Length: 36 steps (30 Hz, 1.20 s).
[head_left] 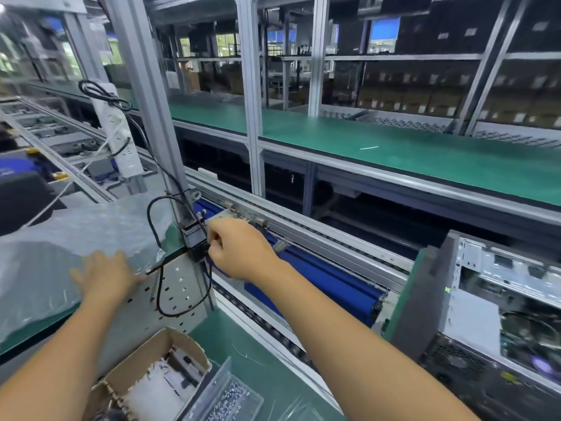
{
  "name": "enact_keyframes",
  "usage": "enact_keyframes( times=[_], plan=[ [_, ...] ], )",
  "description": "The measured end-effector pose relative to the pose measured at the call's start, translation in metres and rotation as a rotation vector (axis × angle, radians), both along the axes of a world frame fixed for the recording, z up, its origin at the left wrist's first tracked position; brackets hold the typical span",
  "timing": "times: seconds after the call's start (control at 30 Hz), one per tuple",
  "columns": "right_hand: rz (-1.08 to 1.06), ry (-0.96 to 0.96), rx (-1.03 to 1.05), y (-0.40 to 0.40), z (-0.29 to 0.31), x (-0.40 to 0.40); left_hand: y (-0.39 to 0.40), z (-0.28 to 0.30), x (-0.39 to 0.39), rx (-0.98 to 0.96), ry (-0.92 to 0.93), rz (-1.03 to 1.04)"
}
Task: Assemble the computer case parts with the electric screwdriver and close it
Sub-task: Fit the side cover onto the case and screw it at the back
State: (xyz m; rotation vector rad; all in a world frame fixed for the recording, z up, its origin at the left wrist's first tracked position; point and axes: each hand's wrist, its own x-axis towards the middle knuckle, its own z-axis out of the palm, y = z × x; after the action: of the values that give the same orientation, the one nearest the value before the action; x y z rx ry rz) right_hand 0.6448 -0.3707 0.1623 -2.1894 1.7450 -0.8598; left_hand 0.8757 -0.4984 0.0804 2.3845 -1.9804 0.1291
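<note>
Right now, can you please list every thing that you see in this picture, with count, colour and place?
open metal computer case: one, silver and black, on its side at the right.
brown cardboard box of parts: one, bottom centre.
clear plastic tray of silver screws: one, right of the box.
clear bubble-wrap sheet: one, on the green bench at the left.
black cable: one, looped over the perforated grey panel.
white power strip: one, on the left post.
blue conveyor pallet: one, centre.
left hand: resting on the bubble wrap.
right hand: pinching something small and black by the post.
</note>
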Motion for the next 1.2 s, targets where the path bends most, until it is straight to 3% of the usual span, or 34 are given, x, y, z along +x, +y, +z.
enact_keyframes(
  times=[0.23, 0.37, 0.53, 0.73, 0.9, 1.1, 1.2],
  plan=[
    [-0.003, 0.016, 0.030, 0.002, -0.003, -0.018, -0.023, -0.003, -0.031, 0.040, 0.139, -0.249],
    [-0.030, 0.040, 0.047, 0.000, -0.002, -0.029, -0.028, -0.005, -0.036, -0.079, 0.176, -0.243],
    [-0.025, 0.044, 0.059, -0.005, -0.003, -0.023, -0.029, 0.008, -0.040, 0.008, 0.191, -0.246],
    [0.036, 0.055, 0.049, -0.012, -0.005, 0.001, -0.027, 0.009, -0.041, -0.010, 0.096, -0.254],
    [0.054, 0.061, 0.073, -0.013, -0.004, 0.015, -0.019, 0.012, -0.047, -0.012, 0.129, -0.191],
    [0.050, 0.060, 0.049, -0.012, -0.003, 0.020, -0.001, 0.031, -0.053, -0.399, 0.249, -0.010],
    [0.049, 0.032, 0.045, -0.015, -0.003, 0.019, 0.012, 0.062, -0.059, -0.627, 0.406, -0.111]
  ],
)
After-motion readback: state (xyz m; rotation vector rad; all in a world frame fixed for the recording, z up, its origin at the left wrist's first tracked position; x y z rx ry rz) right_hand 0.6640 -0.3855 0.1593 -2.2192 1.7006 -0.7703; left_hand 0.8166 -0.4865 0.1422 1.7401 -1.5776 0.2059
